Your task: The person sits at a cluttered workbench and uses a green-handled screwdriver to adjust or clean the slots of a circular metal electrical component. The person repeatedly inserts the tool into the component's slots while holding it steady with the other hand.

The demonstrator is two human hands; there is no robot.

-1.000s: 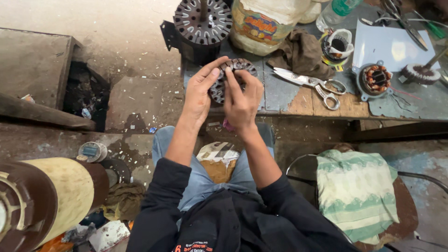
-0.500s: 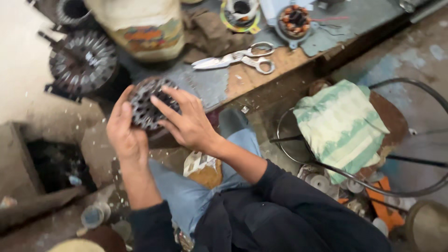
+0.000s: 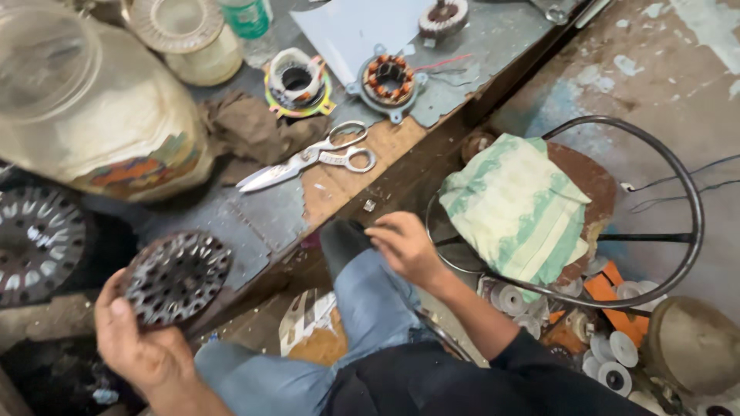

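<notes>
My left hand grips a round dark metal stator core with slots around its rim, held at the lower left above my knee. My right hand hovers apart from it, fingers loosely spread and holding nothing, over my jeans-clad knee near the low workbench's edge. Metal scissors lie on the bench ahead of my right hand.
A large plastic jar, a brown rag, a copper-wound stator, a taped coil and a white sheet sit on the bench. A second dark core lies at left. A wire-frame stool with a green striped cloth stands right.
My right hand has let go of the stator core and moved right toward the stool. The left hand keeps the core and has dropped to the lower left. The view swung right.
</notes>
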